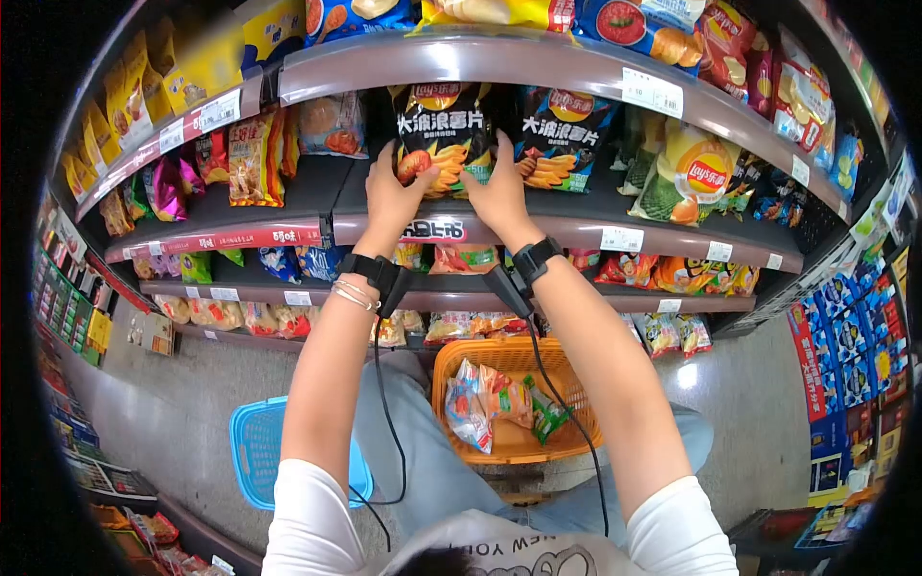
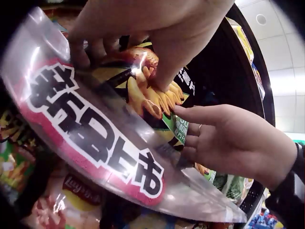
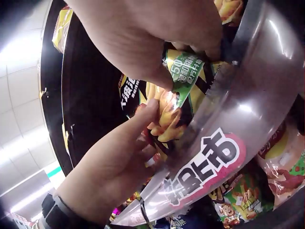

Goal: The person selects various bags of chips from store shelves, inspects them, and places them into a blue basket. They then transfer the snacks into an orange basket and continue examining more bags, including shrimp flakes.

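A black bag of potato chips (image 1: 444, 125) with wavy chips pictured on it stands on the middle shelf. My left hand (image 1: 392, 200) grips its left side and my right hand (image 1: 500, 197) its right side, both thumbs over the front. In the left wrist view, the left hand (image 2: 157, 28) has its thumb on the chip picture, facing the right hand (image 2: 228, 136). The right wrist view has the right thumb beside the green label of the chip bag (image 3: 188, 71). Another black chip bag (image 1: 562, 134) stands just right of my right hand.
A clear shelf-edge strip (image 2: 95, 124) runs below the hands. More snack bags, including a green and yellow chip bag (image 1: 696, 173), line the shelves. Below, an orange basket (image 1: 576, 384) holds several packets, and a blue basket (image 1: 257, 451) stands at the left on the floor.
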